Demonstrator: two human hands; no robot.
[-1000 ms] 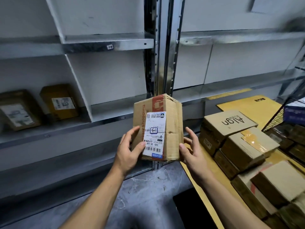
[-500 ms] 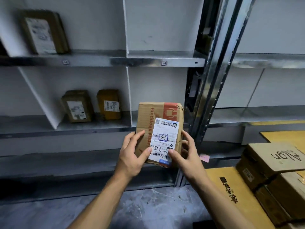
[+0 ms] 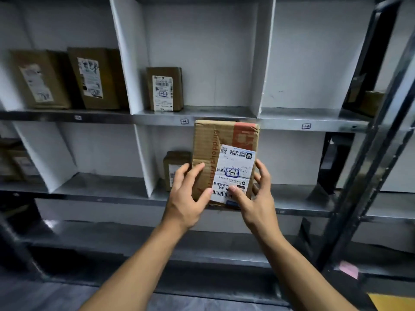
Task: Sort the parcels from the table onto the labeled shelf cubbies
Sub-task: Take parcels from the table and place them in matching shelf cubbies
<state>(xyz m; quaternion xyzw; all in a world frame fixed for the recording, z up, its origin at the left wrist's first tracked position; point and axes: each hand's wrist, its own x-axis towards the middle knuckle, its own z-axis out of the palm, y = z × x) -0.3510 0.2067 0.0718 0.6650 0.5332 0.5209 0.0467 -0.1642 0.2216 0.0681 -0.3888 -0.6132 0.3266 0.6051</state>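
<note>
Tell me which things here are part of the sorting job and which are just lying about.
In the job: cardboard parcel, held by left hand and right hand; shelf cubby tags.
Lying about: pink paper scrap, lower right; parcels already shelved.

Upright brown cardboard parcel point(image 3: 221, 153), white label facing out, seemingly before the shelf point(image 3: 157, 114).

The left hand point(image 3: 186, 198) and right hand point(image 3: 258, 203) hold a cardboard parcel point(image 3: 207, 142) upright before the shelf point(image 3: 292, 125); its top reaches the upper board's front edge; the right thumb lies on its white label point(image 3: 235, 169); a small parcel point(image 3: 165, 88) stands in the cubby above; another parcel point(image 3: 174, 167) stands behind the left hand.
</note>
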